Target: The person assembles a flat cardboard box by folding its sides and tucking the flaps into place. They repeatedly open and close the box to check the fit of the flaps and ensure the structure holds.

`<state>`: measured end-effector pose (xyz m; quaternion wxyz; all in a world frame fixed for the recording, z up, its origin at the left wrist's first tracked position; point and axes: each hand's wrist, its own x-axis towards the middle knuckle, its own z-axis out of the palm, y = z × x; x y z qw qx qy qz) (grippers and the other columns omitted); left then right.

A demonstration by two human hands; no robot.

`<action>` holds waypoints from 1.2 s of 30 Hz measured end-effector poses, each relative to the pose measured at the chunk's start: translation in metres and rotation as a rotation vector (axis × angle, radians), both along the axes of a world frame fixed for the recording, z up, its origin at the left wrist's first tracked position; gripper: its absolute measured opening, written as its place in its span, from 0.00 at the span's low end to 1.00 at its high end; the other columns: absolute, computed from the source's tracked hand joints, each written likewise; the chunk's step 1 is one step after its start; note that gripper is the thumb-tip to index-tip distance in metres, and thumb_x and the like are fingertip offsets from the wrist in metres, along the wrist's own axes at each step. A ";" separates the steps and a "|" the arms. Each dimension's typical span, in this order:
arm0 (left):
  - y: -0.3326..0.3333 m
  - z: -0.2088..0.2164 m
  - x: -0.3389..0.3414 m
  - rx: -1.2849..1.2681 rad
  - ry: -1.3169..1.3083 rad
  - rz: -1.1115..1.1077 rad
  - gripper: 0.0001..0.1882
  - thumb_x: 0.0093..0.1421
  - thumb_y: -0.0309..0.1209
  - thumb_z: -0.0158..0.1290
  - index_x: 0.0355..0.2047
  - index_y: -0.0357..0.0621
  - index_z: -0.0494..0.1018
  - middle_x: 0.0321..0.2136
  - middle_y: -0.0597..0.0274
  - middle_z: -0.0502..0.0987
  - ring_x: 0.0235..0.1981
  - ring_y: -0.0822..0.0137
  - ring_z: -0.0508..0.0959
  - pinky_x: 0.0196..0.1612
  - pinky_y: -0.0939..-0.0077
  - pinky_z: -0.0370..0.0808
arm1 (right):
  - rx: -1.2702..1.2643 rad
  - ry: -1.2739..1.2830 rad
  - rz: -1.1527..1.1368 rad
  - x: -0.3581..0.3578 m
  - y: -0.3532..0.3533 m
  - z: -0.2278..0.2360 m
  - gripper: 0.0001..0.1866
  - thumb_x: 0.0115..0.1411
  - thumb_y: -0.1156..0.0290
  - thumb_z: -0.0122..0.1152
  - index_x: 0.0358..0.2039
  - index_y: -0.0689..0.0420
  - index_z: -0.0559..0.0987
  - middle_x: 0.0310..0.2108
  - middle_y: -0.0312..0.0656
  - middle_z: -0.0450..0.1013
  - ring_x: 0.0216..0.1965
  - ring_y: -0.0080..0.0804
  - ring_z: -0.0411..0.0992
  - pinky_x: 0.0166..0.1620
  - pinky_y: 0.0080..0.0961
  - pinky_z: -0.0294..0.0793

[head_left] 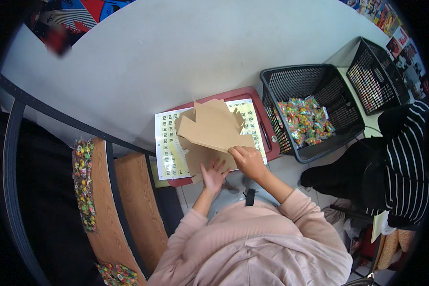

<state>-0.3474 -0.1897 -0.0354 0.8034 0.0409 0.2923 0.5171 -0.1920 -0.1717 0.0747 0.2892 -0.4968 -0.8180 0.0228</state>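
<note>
A brown cardboard box (217,119), partly unfolded with its flaps and tabs standing out, lies over white sheets (167,143) with rows of small dark printed marks. My right hand (248,161) pinches the near edge of the box's raised panel. Beneath that panel, my left hand (214,176) is open with its fingers spread, against the lower cardboard panel. Under the sheets is a red tray-like surface (271,151) with a raised rim. A dark pen-like stick (265,136) rests near its right side.
Right of the red surface stands a black plastic crate (300,71) holding several bags of colourful sweets (305,121). Another black crate (374,78) is beyond it. A person in a striped top (405,162) is close on the right. Wooden shelves (109,195) with bagged sweets (83,181) line the left.
</note>
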 end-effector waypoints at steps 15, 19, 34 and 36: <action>-0.005 0.054 0.011 0.367 0.046 0.007 0.32 0.56 0.55 0.32 0.53 0.44 0.50 0.51 0.59 0.55 0.48 0.61 0.62 0.49 0.70 0.62 | -0.108 0.013 0.258 -0.003 -0.011 0.061 0.28 0.48 0.59 0.54 0.48 0.60 0.64 0.44 0.47 0.61 0.46 0.42 0.59 0.50 0.35 0.56; 0.003 0.059 0.040 0.387 0.073 0.047 0.32 0.56 0.54 0.32 0.53 0.44 0.50 0.51 0.59 0.55 0.48 0.62 0.62 0.49 0.70 0.62 | -0.084 0.036 0.198 0.014 -0.014 0.060 0.30 0.48 0.59 0.55 0.49 0.61 0.62 0.47 0.49 0.58 0.47 0.43 0.58 0.49 0.35 0.56; 0.009 0.068 0.084 0.397 0.139 0.248 0.31 0.56 0.54 0.32 0.53 0.45 0.50 0.51 0.60 0.55 0.48 0.62 0.62 0.49 0.70 0.62 | -0.420 0.285 0.254 0.032 -0.018 0.056 0.31 0.52 0.54 0.51 0.47 0.70 0.62 0.40 0.53 0.60 0.41 0.45 0.62 0.45 0.31 0.61; 0.011 0.073 0.086 0.391 0.159 0.326 0.31 0.57 0.54 0.32 0.53 0.45 0.50 0.51 0.60 0.55 0.48 0.62 0.62 0.49 0.70 0.62 | -0.529 0.329 0.267 0.032 -0.018 0.057 0.31 0.53 0.55 0.50 0.47 0.71 0.62 0.40 0.54 0.60 0.42 0.45 0.62 0.46 0.30 0.61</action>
